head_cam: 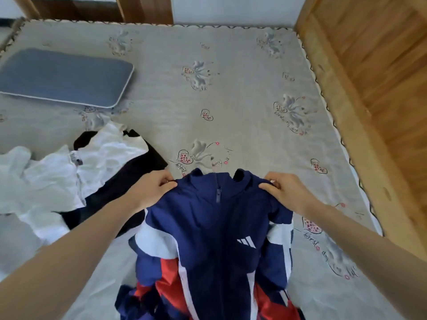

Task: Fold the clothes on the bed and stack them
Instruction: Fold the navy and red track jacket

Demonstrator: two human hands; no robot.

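A person's two bare arms reach forward over a bed covered with a grey sheet printed with hearts and flowers [242, 93]. The left hand [154, 188] pinches one shoulder of a navy zip-front track jacket with white and red panels [215, 239]; the right hand [284, 190] pinches the other shoulder. Both sets of fingers are curled tight on the fabric just beside the collar, and the jacket hangs front-up toward the near edge of the bed, its lower part bunched.

To the left lie a crumpled white garment [48, 179] and a black garment [129, 181] partly under it, both unfolded. A flat blue-grey cushion [64, 77] sits far left, well apart.

The step in hand looks like spreading the jacket flat before folding. It would go best by keeping both shoulders level, drawing the jacket forward onto the bare sheet, and shaking out the bunched hem and sleeves so the zip runs straight.
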